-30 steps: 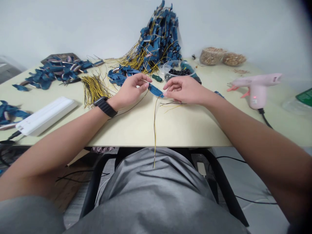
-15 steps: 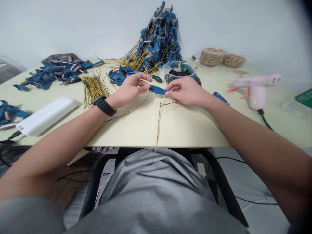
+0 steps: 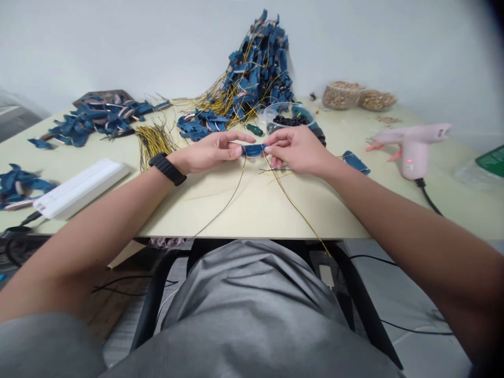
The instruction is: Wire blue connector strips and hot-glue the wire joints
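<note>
Between my two hands, above the tabletop, is a small curved blue plastic piece (image 3: pixel 254 150). My left hand (image 3: pixel 214 151) pinches its left end between thumb and fingers. The right end is gripped by the fingertips of my right hand (image 3: pixel 295 149). A dark thin wire (image 3: pixel 232 197) hangs from the left end toward the table's front edge. From the right end a yellow-and-black wire (image 3: pixel 293 203) runs down over that edge. More short wire ends show under my right hand.
Behind my hands stands a tall heap of wired blue pieces (image 3: pixel 255 73). A clear tub (image 3: pixel 289 115) holds small black parts. To the right is a pink glue gun (image 3: pixel 413 144); to the left, a white power bank-like box (image 3: pixel 82 188) and a yellow-black wire bundle (image 3: pixel 155 144).
The blue piece has moved slightly down and been turned in my fingers. Its right wire has swung rightward, and the left wire now hangs lower toward the table edge.
</note>
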